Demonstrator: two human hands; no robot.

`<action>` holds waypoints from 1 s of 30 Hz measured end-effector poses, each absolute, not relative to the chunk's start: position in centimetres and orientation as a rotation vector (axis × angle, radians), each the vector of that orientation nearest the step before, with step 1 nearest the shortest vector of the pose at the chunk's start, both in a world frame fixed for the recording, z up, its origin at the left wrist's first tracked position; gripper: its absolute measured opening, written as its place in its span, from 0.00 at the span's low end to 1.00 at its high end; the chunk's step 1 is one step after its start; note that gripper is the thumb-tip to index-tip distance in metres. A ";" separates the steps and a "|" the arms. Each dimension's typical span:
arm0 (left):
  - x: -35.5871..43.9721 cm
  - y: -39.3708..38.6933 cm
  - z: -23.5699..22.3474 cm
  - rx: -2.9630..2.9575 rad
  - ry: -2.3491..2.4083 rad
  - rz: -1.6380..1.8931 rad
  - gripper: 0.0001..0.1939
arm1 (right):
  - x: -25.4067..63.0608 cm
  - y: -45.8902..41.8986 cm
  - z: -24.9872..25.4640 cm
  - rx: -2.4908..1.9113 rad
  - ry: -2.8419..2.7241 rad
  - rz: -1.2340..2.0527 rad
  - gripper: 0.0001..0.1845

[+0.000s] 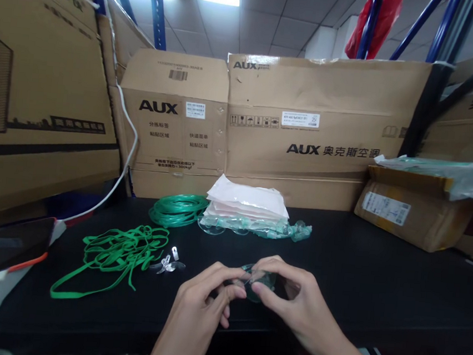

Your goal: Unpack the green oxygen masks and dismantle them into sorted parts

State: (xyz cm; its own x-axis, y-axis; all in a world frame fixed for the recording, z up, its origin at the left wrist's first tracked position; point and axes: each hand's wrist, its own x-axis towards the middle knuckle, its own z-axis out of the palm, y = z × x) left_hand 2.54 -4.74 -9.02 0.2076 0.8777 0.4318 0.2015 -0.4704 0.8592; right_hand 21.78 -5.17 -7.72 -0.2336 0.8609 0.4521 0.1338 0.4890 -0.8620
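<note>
Over the front of the black table, my right hand (288, 288) is closed on a clear green plastic mask (267, 281), much of it hidden behind the fingers. My left hand (210, 298) meets it from the left, thumb and forefinger pinched together at the mask's near edge. What sits in that pinch is too small and blurred to tell. Left of my hands lie several small shiny metal clips (168, 265). Beside them is a loose heap of flat green elastic straps (123, 250).
Behind are a coil of green tubing (179, 208) and a stack of white sheets (247, 198) over clear green plastic pieces (252, 226). A phone (8, 245) lies at left with a white cable (134, 134). An open carton (417, 211) stands right; tall cardboard (302, 100) backs the black table (356, 278).
</note>
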 end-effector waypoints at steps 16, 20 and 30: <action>2.2 -5.1 -9.5 1.872 1.091 1.123 0.08 | 21.7 -4.6 -8.4 -0.688 -1.763 0.713 0.05; 2.2 -5.1 -9.4 1.903 1.116 1.112 0.08 | 21.8 -4.5 -8.4 -0.696 -1.786 0.708 0.04; 3.3 -5.4 -9.0 1.893 1.118 1.353 0.07 | 22.1 -5.3 -7.2 -0.711 -1.716 1.065 0.01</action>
